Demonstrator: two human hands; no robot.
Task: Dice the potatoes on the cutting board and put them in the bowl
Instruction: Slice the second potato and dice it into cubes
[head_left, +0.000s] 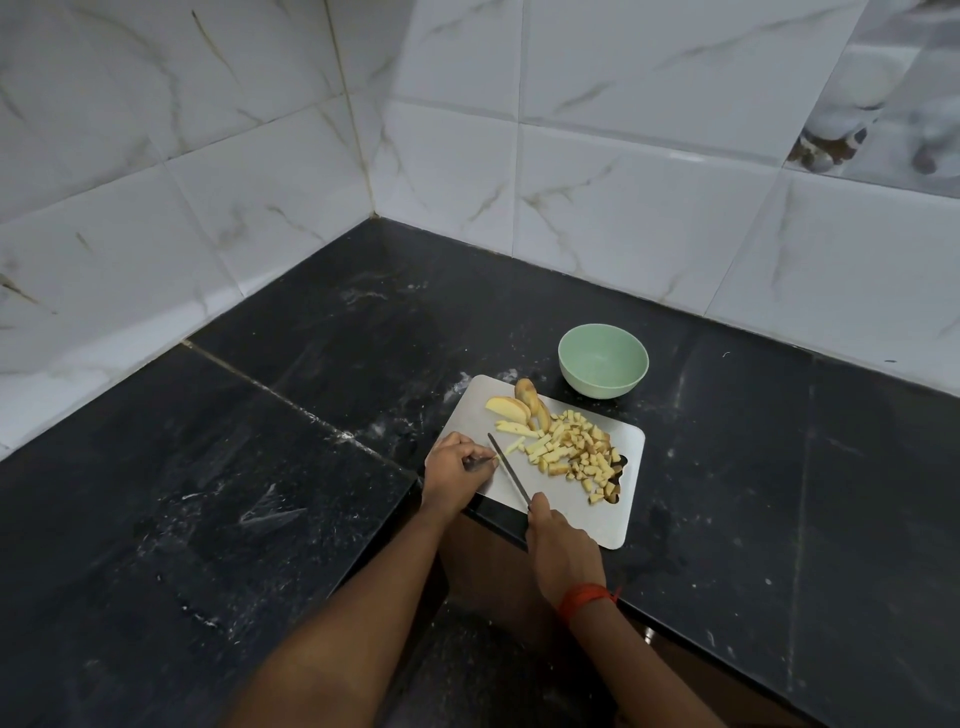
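A black stone countertop (311, 415), streaked with pale dust, was pictured running into a corner of white marble-patterned wall tiles (623, 182). A steel cutting board (566, 512) was seen lying at the counter's front edge, and a pale green bowl (602, 358) was seen just beyond its far side (whether the two touched could not be told).

The way from blade to bowl was taken up by potato. A heap of diced potato (582, 452) was spread over the right half of the board, a few cubes lying across the board's handle slot (621, 462). Uncut potato sticks (519, 430) were seen left of the heap, and skin-on potato wedges (511, 408) at the far edge, nearest the bowl. The bowl's inside was shown bare, with every piece of potato on the board.

The left hand (457, 467) was seen at the board's left edge, fingers curled, their tips pinching down a potato strip (497, 457) just beside the blade. The right hand (558, 545), a red thread band (587, 597) at its wrist, was closed round the handle of a knife (509, 473). The handle was hidden in the fist and the narrow blade was angled away to the left.
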